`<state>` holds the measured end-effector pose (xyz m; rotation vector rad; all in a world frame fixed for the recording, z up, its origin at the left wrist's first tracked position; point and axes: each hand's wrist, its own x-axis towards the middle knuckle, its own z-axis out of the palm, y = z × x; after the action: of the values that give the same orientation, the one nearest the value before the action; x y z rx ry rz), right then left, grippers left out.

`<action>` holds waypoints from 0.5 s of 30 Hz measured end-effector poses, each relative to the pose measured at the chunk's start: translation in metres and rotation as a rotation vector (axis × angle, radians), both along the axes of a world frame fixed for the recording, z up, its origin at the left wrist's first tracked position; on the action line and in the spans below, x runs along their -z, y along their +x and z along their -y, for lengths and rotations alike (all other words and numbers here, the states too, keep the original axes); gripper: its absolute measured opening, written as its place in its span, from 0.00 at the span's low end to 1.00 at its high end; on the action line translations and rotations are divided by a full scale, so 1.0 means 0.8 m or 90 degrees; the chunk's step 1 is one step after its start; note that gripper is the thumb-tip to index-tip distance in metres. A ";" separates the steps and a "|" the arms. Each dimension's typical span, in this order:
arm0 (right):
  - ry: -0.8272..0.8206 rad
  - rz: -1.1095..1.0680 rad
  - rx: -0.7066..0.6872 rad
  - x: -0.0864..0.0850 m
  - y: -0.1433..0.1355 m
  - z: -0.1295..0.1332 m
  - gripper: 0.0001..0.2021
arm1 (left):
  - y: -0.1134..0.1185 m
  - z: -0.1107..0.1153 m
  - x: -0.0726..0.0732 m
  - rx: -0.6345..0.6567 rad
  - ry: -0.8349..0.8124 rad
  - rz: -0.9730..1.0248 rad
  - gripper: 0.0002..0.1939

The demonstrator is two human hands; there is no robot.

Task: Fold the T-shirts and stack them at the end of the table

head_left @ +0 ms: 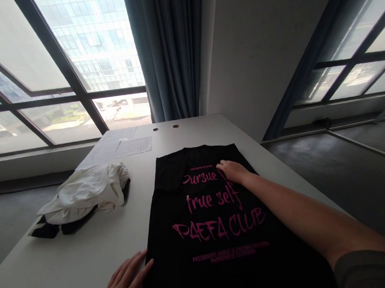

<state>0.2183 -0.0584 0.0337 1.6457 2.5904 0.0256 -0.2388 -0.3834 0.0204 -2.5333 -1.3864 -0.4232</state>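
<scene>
A black T-shirt (pixel 172 232) with pink lettering lies spread out on the white table, its collar toward the far end. The sleeve on its left side (pixel 171 171) is folded inward over the body. My right hand (pixel 230 170) is at the upper right part of the shirt, fingers curled together on the fabric near the top line of large letters; the forearm covers much of the shirt's right side. At the lower left side edge of the shirt, my left hand (pixel 127 278) rests with its fingers stretched out, the fingertips touching the black cloth.
The white table (pixel 136 234) runs toward a blue-grey curtain (pixel 170 54) and large windows. A crumpled white and black garment (pixel 87 191) lies on the left. Paper sheets (pixel 133 146) lie at the far left, near two round cable holes.
</scene>
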 end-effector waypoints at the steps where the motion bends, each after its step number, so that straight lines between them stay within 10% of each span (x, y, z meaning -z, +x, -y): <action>1: -0.006 -0.001 -0.010 0.001 0.002 0.001 0.22 | 0.000 0.000 -0.001 0.003 0.005 -0.001 0.30; 15: -0.021 -0.081 0.158 0.032 0.003 -0.064 0.30 | -0.001 0.000 0.001 -0.003 -0.014 -0.019 0.32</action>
<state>0.2203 -0.0068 0.0082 2.0044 2.4355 -0.1394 -0.2393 -0.3832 0.0199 -2.5424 -1.3946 -0.3683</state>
